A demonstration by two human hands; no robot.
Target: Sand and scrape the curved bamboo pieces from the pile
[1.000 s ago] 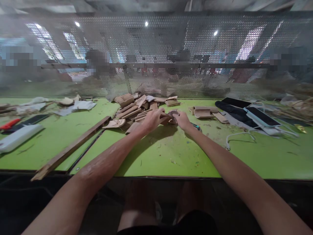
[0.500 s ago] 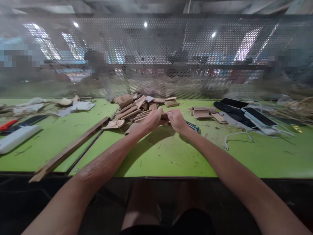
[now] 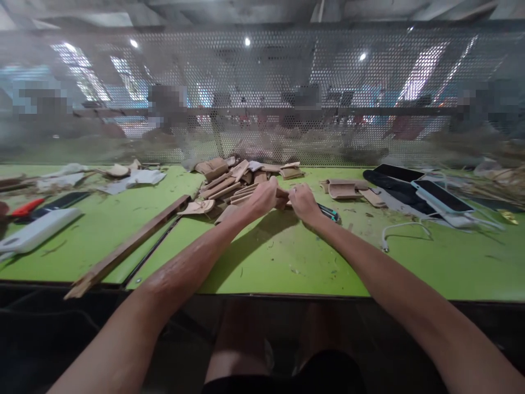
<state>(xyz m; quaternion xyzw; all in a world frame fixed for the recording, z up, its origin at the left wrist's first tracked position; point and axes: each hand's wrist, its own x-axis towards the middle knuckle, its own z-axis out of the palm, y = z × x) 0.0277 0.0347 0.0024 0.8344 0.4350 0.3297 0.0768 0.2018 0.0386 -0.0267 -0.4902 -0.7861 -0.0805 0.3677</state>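
Note:
My left hand [image 3: 264, 196] is closed on one end of a brown bark-like strip [image 3: 283, 193] above the green table. My right hand [image 3: 304, 202] grips the other end, its fingers curled; most of the strip is hidden by the hands. Just behind my left hand lies a pile of tan, curved bark-like pieces [image 3: 219, 189]. A utility knife [image 3: 329, 213] with a black and teal handle lies by my right wrist, partly covered by it.
A long wooden stick [image 3: 131, 243] overhangs the green table's [image 3: 254, 262] front edge. Phones [image 3: 445, 197], a cable [image 3: 404, 225] and more curved pieces [image 3: 343, 189] lie right. Left are a white, long-handled object [image 3: 45, 230] and a red-handled tool [image 3: 28, 207]. Perforated mesh [image 3: 262, 71] stands behind.
My hands have drawn slightly apart, and more of the brown strip shows between them. The view has shifted a little left, and a blurred brownish shape shows at the left edge.

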